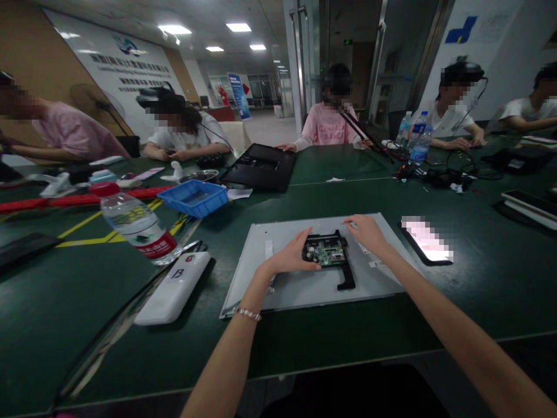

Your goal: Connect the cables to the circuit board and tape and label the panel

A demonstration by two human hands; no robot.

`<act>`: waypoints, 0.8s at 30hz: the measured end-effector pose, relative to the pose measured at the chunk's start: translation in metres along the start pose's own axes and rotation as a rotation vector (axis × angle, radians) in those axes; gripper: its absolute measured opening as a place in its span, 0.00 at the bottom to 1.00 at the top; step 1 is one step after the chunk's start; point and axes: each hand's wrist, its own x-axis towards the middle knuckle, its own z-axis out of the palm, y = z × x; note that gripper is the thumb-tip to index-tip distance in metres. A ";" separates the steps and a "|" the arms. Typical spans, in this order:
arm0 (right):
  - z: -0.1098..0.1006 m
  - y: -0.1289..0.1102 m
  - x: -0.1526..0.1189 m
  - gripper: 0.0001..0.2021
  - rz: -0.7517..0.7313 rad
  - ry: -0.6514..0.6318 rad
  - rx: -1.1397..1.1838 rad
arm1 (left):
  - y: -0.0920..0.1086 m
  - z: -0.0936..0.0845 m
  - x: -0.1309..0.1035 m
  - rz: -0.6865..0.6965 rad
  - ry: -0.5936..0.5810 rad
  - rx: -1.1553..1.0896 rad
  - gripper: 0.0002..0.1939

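A green circuit board [325, 251] sits in a black plastic frame [347, 276], on the back of a flat grey display panel [304, 293] lying on the table. My left hand [289, 255] grips the frame's left side, thumb at the near edge and fingers at the far edge. Just beyond the frame's far right corner is my right hand [365, 231], its fingertips pinched together low over the panel. Whatever is between those fingertips is too small to make out. Small white labels show on the panel beside the right wrist.
Left of the panel are a white power bank [174, 290], a tilted water bottle [134, 223], a blue tray [195, 197] and a black cable. A lit phone [429, 241] lies to the right. Across the green table [348, 200], a person touches a black cover [261, 167]; others sit around.
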 end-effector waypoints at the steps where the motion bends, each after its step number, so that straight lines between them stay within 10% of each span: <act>1: 0.001 -0.007 0.003 0.11 -0.018 -0.010 0.008 | 0.000 0.000 0.000 -0.003 0.002 0.002 0.57; 11: 0.025 -0.068 0.024 0.10 -0.131 -0.165 -0.038 | 0.005 0.000 0.000 -0.011 0.005 0.007 0.59; 24: 0.034 -0.067 0.022 0.11 -0.177 -0.195 -0.037 | 0.003 0.002 0.000 -0.016 0.016 0.007 0.58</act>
